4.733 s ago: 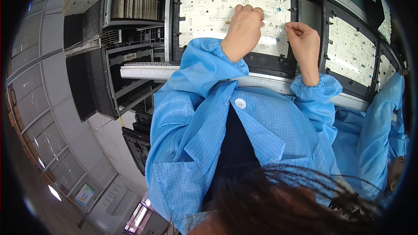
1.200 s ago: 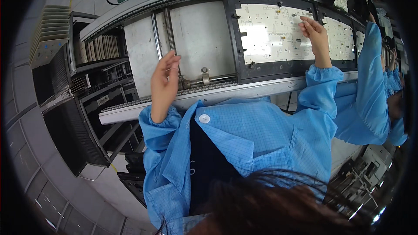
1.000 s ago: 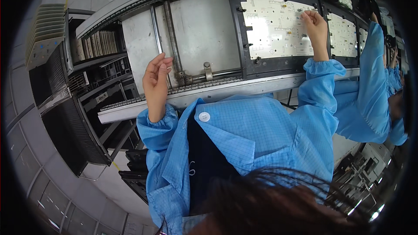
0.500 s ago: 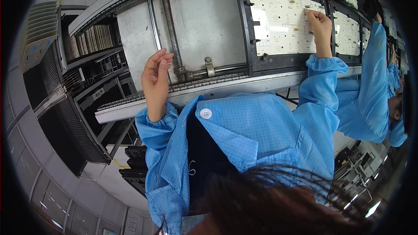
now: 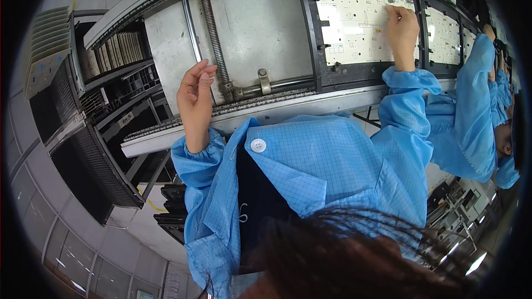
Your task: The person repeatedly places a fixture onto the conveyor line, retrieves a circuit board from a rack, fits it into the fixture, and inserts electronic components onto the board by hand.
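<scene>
My right hand is over a white circuit board, its fingers bent and pressed together at the board's surface. Whatever they pinch is hidden or too small to name. The board sits in a black frame with small black clips along its edges, and carries a few small orange and grey parts. Above the near rail, beside a steel screw shaft, my left hand is raised palm up. Its fingers curl towards the thumb, closed around something I cannot make out.
A conveyor rail with a chain runs along the near side. More framed boards continue rightwards, where another person's blue sleeve reaches in. At the left stand a rack of upright boards and black ribbed magazines.
My right hand has shifted slightly left and nearer over the board, its fingers more curled. My left hand has barely moved. The view has shifted slightly.
</scene>
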A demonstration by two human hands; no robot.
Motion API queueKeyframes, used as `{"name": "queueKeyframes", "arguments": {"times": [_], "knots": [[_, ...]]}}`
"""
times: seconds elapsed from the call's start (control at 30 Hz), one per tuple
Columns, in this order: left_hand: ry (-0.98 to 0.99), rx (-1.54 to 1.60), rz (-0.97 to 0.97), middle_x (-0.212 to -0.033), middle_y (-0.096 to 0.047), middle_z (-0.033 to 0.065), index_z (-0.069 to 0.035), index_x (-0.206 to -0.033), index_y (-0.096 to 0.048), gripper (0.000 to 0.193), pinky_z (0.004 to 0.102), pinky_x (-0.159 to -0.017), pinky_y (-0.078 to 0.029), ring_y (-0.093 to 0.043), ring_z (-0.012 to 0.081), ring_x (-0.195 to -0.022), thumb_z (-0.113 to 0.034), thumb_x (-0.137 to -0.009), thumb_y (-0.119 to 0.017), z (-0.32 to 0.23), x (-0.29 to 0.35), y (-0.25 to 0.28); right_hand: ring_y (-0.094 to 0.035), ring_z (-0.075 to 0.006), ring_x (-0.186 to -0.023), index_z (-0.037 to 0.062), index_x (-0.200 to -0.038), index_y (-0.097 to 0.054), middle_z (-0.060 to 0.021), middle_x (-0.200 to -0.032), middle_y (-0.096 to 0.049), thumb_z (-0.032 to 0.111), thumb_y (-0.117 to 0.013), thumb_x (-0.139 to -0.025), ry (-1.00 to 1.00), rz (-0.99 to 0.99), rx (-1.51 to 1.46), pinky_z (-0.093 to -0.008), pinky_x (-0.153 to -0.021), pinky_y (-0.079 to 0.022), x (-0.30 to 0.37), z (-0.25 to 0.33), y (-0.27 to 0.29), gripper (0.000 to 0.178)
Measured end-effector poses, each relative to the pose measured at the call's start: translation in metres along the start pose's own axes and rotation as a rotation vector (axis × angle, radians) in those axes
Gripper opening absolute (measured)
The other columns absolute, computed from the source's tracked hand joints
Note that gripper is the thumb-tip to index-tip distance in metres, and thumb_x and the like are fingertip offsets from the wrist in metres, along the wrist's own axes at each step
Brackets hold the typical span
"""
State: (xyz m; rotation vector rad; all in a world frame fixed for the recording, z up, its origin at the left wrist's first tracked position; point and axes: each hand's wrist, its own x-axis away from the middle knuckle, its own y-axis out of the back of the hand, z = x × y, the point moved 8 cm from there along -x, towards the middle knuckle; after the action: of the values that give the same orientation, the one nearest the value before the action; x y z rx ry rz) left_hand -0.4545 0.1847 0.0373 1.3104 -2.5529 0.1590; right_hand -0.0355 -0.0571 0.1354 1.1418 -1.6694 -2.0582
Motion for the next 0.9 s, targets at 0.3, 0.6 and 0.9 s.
{"name": "queueKeyframes", "arguments": {"times": [0.3, 0.6, 0.9], "knots": [[0.009, -0.041, 0.012, -0.110, -0.067, 0.0133, 0.003, -0.124, -0.058, 0.030, 0.0282, -0.091, -0.049, -0.063, 0.0166, -0.103, -0.016, -0.102, -0.053, 0.001, 0.000, 0.000, -0.065, -0.0229, -0.101, -0.0140, -0.127, -0.051, -0.0187, -0.118, -0.061, -0.001, -0.055, -0.096, -0.862, 0.105, -1.268, -0.0268, -0.091, -0.055, 0.071, -0.065, 0.018, 0.033], [0.021, -0.036, 0.010, -0.109, -0.068, 0.0101, 0.002, -0.122, -0.060, 0.029, 0.0255, -0.090, -0.046, -0.061, 0.0133, -0.098, -0.018, -0.101, -0.055, 0.000, -0.001, -0.001, -0.066, -0.0196, -0.098, -0.0116, -0.119, -0.059, -0.0159, -0.109, -0.066, 0.002, -0.061, -0.094, -0.913, 0.197, -1.360, -0.0249, -0.087, -0.056, 0.103, -0.068, 0.005, 0.028], [0.013, -0.062, 0.020, -0.109, -0.068, 0.0132, 0.003, -0.123, -0.059, 0.029, 0.0277, -0.089, -0.050, -0.063, 0.0164, -0.102, -0.015, -0.102, -0.052, 0.004, -0.002, 0.001, -0.066, -0.0164, -0.093, -0.0099, -0.118, -0.059, -0.0129, -0.106, -0.066, 0.007, -0.062, -0.095, -0.901, 0.242, -1.412, -0.0242, -0.084, -0.056, 0.099, -0.058, 0.006, 0.029]]}}
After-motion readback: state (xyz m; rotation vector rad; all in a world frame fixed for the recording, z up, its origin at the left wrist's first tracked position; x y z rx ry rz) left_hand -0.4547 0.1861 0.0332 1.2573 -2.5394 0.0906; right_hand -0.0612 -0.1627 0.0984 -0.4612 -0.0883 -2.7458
